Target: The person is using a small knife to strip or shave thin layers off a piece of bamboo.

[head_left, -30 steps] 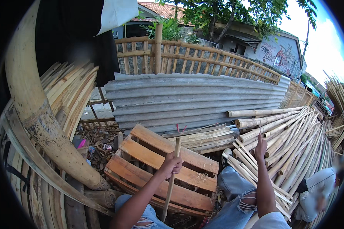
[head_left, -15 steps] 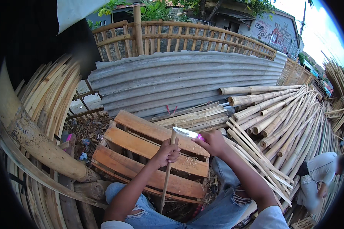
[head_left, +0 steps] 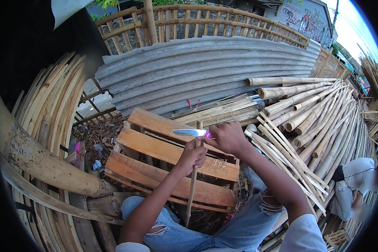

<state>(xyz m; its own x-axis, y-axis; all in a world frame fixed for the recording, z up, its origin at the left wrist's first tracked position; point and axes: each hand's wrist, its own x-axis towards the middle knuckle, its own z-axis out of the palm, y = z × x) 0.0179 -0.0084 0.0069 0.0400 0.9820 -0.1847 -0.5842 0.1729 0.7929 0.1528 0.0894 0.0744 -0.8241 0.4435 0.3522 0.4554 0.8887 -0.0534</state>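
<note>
My left hand (head_left: 191, 157) is closed round a thin bamboo stick (head_left: 192, 191) just below its top end. The stick stands nearly upright, slightly tilted, its lower end between my knees. My right hand (head_left: 229, 137) grips a knife with a pink handle (head_left: 208, 134). Its shiny blade (head_left: 188, 132) points left and crosses the stick near the top, just above my left fist. Whether the edge bites into the wood cannot be made out. Under both hands lies a slatted wooden pallet (head_left: 172, 180) with a few pale shavings (head_left: 219, 164) on it.
Bamboo poles (head_left: 298, 109) are heaped at the right, with split strips (head_left: 287, 161) nearer me. A thick bamboo pole (head_left: 50, 164) and a stack of slats (head_left: 54, 96) stand at the left. Corrugated sheets (head_left: 206, 71) lie beyond. A co-worker (head_left: 353, 185) bends at the far right.
The knife blade has moved from the stick's tip to across it, pointing more squarely left. My right hand has come closer to my left. The whole view has shifted slightly.
</note>
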